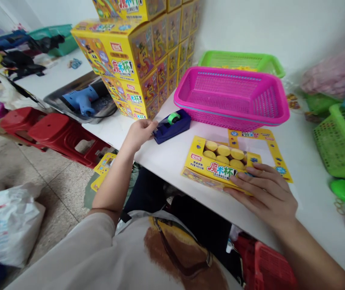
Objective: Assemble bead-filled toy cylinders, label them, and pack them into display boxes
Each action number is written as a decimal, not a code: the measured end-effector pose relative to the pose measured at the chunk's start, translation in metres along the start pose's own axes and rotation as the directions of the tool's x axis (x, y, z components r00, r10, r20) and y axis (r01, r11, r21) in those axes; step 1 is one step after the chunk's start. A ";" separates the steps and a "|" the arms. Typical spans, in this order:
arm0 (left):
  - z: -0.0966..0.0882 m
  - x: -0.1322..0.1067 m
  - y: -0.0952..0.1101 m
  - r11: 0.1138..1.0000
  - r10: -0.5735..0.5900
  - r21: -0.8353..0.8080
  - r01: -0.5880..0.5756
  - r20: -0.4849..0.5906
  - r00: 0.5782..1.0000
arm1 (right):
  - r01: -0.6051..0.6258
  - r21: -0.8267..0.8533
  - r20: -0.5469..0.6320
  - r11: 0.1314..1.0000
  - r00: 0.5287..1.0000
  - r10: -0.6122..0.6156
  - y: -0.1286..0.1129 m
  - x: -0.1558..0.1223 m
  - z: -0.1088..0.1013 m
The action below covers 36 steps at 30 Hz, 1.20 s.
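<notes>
A flat yellow box (211, 167) with its lid flap open lies on the white table (172, 151); several yellow round pieces (223, 152) fill it. My right hand (266, 193) rests flat on the box's near right corner, fingers spread. My left hand (140, 133) reaches to the left end of a dark blue tape dispenser (172, 125) with a green roll (174, 117), fingertips touching it; whether tape is pinched there is hidden.
A pink basket (233, 96) sits behind the box, a green basket (242, 61) behind that. Stacked yellow cartons (139, 56) stand at back left beside a metal tray (78, 102) with a blue glue gun. Green baskets (338, 145) at right. Red stools (57, 135) on the floor.
</notes>
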<state>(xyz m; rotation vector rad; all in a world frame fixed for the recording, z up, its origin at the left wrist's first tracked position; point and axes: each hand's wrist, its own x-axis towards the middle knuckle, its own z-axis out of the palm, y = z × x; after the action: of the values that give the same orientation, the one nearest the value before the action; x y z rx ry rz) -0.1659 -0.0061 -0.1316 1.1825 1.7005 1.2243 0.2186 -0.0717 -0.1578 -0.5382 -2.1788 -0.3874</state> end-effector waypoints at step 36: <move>0.055 -0.167 0.012 0.802 0.195 -0.597 0.021 0.296 0.935 | -0.518 0.235 0.145 0.823 0.856 0.497 -0.082 0.079 -0.008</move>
<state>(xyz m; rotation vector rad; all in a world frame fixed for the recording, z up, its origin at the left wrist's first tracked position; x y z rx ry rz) -0.0590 -0.1459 -0.1297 1.0075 0.9000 1.3731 0.1384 -0.1263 -0.0977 -0.9595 -2.0121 0.2210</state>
